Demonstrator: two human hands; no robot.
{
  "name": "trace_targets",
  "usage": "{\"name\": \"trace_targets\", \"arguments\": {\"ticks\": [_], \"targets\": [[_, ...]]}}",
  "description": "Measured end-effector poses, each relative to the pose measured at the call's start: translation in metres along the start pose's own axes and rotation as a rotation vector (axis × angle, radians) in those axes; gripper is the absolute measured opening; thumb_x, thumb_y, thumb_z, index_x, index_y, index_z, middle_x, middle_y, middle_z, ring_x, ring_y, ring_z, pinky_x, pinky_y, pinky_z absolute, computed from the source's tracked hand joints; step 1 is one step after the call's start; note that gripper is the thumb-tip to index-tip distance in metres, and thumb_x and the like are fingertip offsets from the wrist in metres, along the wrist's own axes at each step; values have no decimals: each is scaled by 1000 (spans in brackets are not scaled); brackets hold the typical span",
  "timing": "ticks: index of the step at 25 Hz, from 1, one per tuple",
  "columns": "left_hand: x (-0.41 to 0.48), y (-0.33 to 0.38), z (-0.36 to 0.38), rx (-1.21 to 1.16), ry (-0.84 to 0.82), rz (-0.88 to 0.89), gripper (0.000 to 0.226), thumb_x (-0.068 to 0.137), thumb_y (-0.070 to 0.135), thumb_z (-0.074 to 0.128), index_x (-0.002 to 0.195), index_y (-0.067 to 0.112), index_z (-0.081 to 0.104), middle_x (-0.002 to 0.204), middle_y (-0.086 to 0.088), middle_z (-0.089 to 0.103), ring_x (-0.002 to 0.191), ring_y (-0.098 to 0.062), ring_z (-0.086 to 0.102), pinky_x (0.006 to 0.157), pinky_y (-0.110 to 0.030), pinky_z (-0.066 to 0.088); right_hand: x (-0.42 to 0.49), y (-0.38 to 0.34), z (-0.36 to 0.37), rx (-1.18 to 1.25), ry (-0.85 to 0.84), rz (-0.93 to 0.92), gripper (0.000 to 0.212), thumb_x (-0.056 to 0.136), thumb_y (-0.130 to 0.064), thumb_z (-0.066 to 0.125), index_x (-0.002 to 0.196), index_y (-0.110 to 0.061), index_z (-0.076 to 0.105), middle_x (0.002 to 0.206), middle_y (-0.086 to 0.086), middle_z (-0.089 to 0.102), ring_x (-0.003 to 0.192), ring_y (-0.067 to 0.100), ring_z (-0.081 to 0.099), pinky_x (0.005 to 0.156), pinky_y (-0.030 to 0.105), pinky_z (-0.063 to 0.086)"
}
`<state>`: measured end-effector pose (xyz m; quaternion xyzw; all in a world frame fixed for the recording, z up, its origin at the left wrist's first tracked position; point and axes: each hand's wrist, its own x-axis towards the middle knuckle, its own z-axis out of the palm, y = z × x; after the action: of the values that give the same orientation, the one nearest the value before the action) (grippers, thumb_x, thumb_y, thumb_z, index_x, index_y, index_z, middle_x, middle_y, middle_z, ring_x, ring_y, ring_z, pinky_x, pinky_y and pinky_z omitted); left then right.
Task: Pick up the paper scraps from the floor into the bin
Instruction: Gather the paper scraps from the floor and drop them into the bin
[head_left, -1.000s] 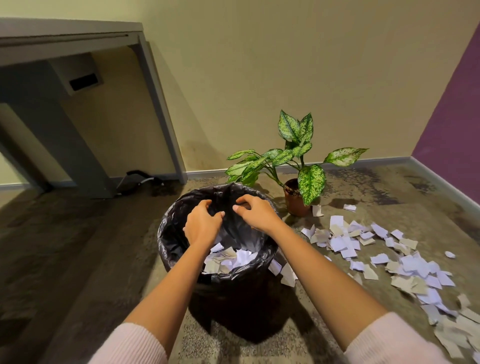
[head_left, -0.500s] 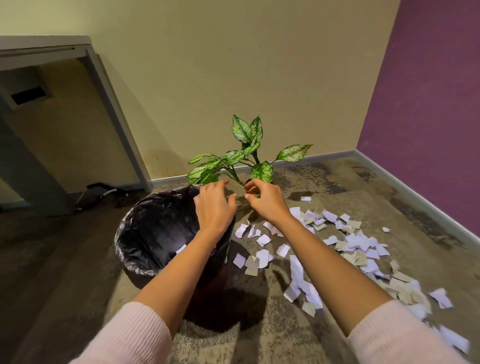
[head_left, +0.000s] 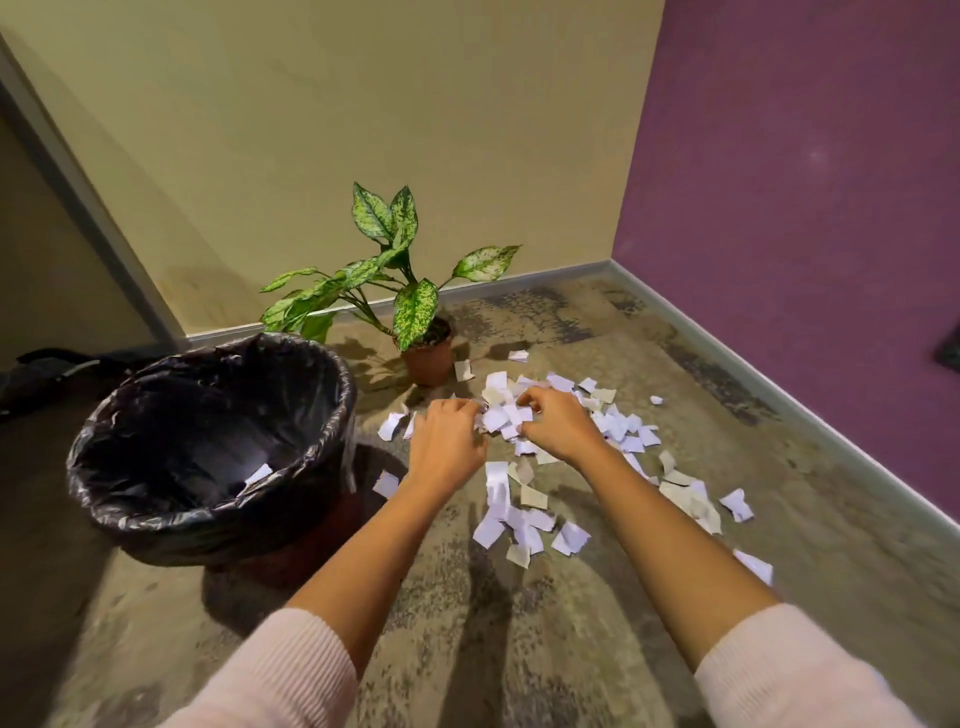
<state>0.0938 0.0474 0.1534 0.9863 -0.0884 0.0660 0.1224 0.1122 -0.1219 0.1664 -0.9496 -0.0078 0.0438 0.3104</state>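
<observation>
We've got both hands down in the paper scraps (head_left: 501, 415) just right of the bin (head_left: 171, 522). On our left hand (head_left: 447, 441) the fingertips are buried, so we can't tell its grip; our right hand (head_left: 558, 428) curls round a bunch. The litter trails rightward from the bin. Inside it's mostly dark, with one white scrap (head_left: 258, 474) showing.

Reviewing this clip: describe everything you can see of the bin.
The bin is round and stands upright on the carpeted floor, left of both hands. A crinkled, glossy black plastic liner covers its inside and folds over the rim; a dark reddish body shows beneath. One white paper scrap lies against the near inner wall. The left hand and right hand reach into the paper scraps beside it; neither touches it.
</observation>
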Motion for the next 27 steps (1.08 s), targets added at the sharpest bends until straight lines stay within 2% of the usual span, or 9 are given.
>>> {"name": "trace_targets", "arguments": {"ticks": [2, 6, 10, 13, 16, 20, 23, 25, 27], "targets": [[-7, 5, 25, -3, -119, 1, 48, 88, 37, 62, 133, 23, 52, 138, -2, 51, 128, -26, 42, 99, -41, 39, -8, 30, 8, -31, -34, 55, 41, 80, -20, 64, 121, -22, 60, 122, 10, 62, 107, 29, 60, 87, 39, 53], [-20, 11, 68, -14, -299, 8, 56, 87, 41, 64, 137, 21, 49, 144, -7, 46, 133, -28, 38, 104, -44, 40, -27, 82, 29, -51, -127, 183, 42, 80, -22, 63, 122, -23, 58, 123, 11, 60, 103, 30, 61, 86, 41, 54], [-32, 22, 102, 3, -376, 45, 53, 83, 42, 66, 130, 21, 53, 139, -7, 50, 128, -29, 44, 100, -41, 43, -49, 126, 52, -68, -169, 249, 46, 81, -19, 63, 127, -23, 55, 131, 13, 55, 115, 31, 55, 92, 39, 50], [-35, 40, 121, 6, -432, 81, 57, 84, 44, 65, 133, 20, 50, 139, -8, 50, 127, -28, 44, 98, -40, 45, -62, 152, 59, -99, -178, 275, 46, 82, -17, 61, 127, -24, 55, 129, 14, 55, 113, 31, 55, 89, 41, 51], [-35, 65, 136, -12, -473, 123, 57, 85, 44, 64, 135, 21, 48, 142, -9, 47, 129, -30, 42, 100, -42, 44, -73, 177, 54, -147, -91, 279, 47, 82, -15, 60, 127, -23, 53, 125, 14, 58, 112, 32, 55, 86, 40, 52], [-29, 93, 155, -53, -520, 190, 63, 84, 41, 68, 140, 21, 46, 145, -7, 43, 132, -28, 40, 105, -43, 44, -85, 220, 38, -224, 184, 430, 44, 87, -23, 58, 129, -20, 49, 125, 11, 55, 120, 32, 47, 82, 42, 48], [-23, 108, 170, -68, -536, 215, 64, 84, 38, 69, 140, 23, 44, 146, -7, 43, 132, -27, 41, 104, -41, 45, -97, 259, 28, -179, 269, 661, 61, 84, -36, 63, 138, -21, 39, 135, 15, 43, 129, 32, 32, 90, 45, 44], [-18, 117, 178, -89, -539, 217, 66, 83, 37, 70, 142, 23, 42, 146, -7, 43, 132, -27, 42, 102, -39, 45, -103, 282, 24, -161, 183, 809, 80, 75, -44, 73, 141, -22, 33, 140, 17, 35, 131, 35, 28, 96, 45, 40], [-11, 124, 184, -95, -541, 222, 72, 82, 38, 72, 145, 23, 39, 147, -8, 42, 132, -28, 42, 103, -40, 45, -102, 299, 23, -87, 115, 908, 89, 68, -43, 79, 140, -23, 32, 143, 17, 31, 133, 36, 26, 100, 45, 38]]}}
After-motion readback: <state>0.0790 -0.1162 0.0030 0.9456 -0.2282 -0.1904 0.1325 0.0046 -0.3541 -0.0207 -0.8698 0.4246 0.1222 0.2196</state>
